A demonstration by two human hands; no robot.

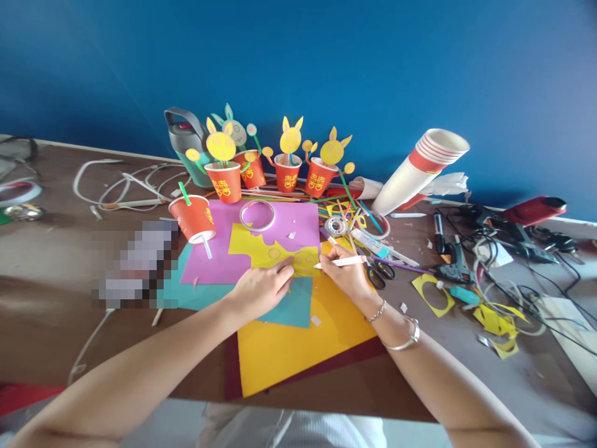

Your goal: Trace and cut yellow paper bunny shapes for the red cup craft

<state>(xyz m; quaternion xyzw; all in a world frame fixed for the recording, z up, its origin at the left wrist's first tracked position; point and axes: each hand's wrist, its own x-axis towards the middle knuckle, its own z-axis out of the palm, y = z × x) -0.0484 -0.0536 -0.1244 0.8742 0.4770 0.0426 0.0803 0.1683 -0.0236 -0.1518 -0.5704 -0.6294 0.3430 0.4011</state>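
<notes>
My right hand (344, 270) is closed around a white marker (349, 261), its tip touching a yellow piece of paper (242, 241) with cut edges. Round shapes are drawn on that paper near the tip. Lying across the paper's lower edge, my left hand (262, 287) has its fingers stretched toward the drawing. Beneath are a purple sheet (214, 227), a teal sheet (298, 305) and an orange-yellow sheet (289, 358). A roll of tape (257, 230) lies on the purple sheet. A red paper cup (192, 218) with straws through it stands tilted to the left.
Several red cups with paper rabbit faces (221, 145) line the back, beside a grey-green bottle (186, 143). A stack of paper cups (410, 174) leans at the right. Scissors (380, 272), a glue gun (456, 264), cables and yellow scraps (431, 295) lie right; a pixelated area covers something left.
</notes>
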